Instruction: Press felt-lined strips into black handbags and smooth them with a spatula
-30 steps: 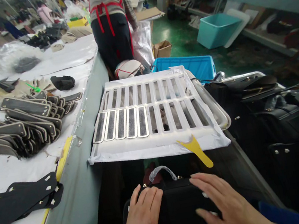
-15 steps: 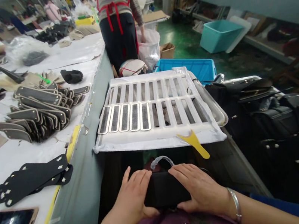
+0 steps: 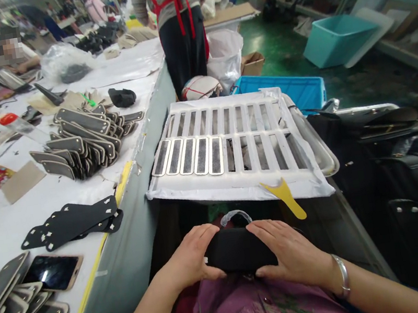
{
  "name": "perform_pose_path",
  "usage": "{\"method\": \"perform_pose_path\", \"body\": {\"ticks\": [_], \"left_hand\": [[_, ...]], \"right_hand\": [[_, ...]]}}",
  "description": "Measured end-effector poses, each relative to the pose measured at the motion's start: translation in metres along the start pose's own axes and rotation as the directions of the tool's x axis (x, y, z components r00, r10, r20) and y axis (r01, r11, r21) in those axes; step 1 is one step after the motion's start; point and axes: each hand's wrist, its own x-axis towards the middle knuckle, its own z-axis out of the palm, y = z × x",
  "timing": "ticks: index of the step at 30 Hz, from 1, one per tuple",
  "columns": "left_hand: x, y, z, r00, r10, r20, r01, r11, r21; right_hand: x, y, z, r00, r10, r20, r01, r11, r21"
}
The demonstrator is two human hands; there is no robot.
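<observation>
A black bag (image 3: 239, 249), with a curved handle (image 3: 235, 217) that looks wrapped in clear plastic, is held low in front of my purple flowered top. My left hand (image 3: 195, 254) grips its left end, fingers over the upper edge and thumb below. The other end is clasped the same way by my right hand (image 3: 286, 244), whose wrist wears a silver bangle. The bag's underside is hidden. Just beyond it is a white slotted rack (image 3: 243, 172), with several grey, pale-rimmed panels (image 3: 215, 156) lying side by side on its left. A yellow forked tool (image 3: 288, 199) hangs over the rack's near edge.
The table at left carries piled panels (image 3: 83, 139), flat black pieces (image 3: 72, 220) and a phone (image 3: 54, 271). Black bags (image 3: 417, 171) are heaped at right. Beyond the rack are a blue crate (image 3: 281, 89) and a co-worker (image 3: 181, 28) in a red-tied apron.
My view has swung left, showing more of the table. Both hands still hold the black bag, which is tilted slightly differently. The co-worker's hand has left the white plastic sack.
</observation>
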Motion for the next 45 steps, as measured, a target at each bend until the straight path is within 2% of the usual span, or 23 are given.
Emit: {"method": "perform_pose_path", "body": {"ticks": [7, 14, 17, 20, 23, 26, 28, 32, 39, 43, 45], "left_hand": [[-0.001, -0.002, -0.002, 1.0, -0.001, 0.012, 0.001, 1.0, -0.014], [0.001, -0.003, -0.001, 1.0, 0.0, -0.004, 0.0, 0.999, -0.047], [-0.006, -0.007, -0.003, 1.0, -0.015, -0.008, 0.013, 0.99, -0.142], [-0.021, -0.015, -0.006, 0.992, -0.122, -0.026, 0.104, 0.923, -0.37], [-0.037, -0.022, -0.005, 0.95, -0.298, -0.087, 0.191, 0.782, -0.594], [-0.043, -0.025, 0.002, 0.874, -0.469, -0.122, 0.296, 0.716, -0.633], [-0.04, -0.024, 0.006, 0.832, -0.538, -0.131, 0.345, 0.689, -0.637], [-0.032, -0.023, 0.008, 0.79, -0.601, -0.12, 0.383, 0.637, -0.668], [-0.028, -0.022, 0.003, 0.764, -0.641, -0.069, 0.475, 0.632, -0.613], [-0.027, -0.022, 0.006, 0.755, -0.653, -0.057, 0.47, 0.6, -0.648], [-0.027, -0.021, 0.008, 0.744, -0.666, -0.047, 0.478, 0.581, -0.658]], "right_hand": [[0.002, -0.012, -0.001, 1.0, -0.003, -0.028, 0.001, 0.999, -0.048], [0.035, -0.04, 0.016, 0.995, -0.093, -0.019, 0.092, 0.994, -0.065], [0.039, -0.039, 0.021, 0.996, -0.093, -0.015, 0.091, 0.992, -0.084], [0.038, -0.036, 0.02, 0.995, -0.1, 0.001, 0.099, 0.989, -0.107], [0.037, -0.035, 0.017, 0.995, -0.096, 0.02, 0.098, 0.988, -0.123], [0.038, -0.034, 0.019, 0.995, -0.094, 0.033, 0.097, 0.987, -0.127], [0.038, -0.032, 0.023, 0.995, -0.085, 0.042, 0.09, 0.988, -0.126], [0.038, -0.028, 0.028, 0.997, -0.063, 0.052, 0.068, 0.991, -0.117], [0.052, -0.04, 0.023, 0.996, 0.05, 0.075, -0.046, 0.998, -0.047], [0.062, -0.046, 0.019, 0.992, 0.017, 0.121, -0.015, 1.0, -0.015], [0.065, -0.047, 0.019, 0.994, -0.001, 0.108, -0.001, 1.0, 0.021]]}}
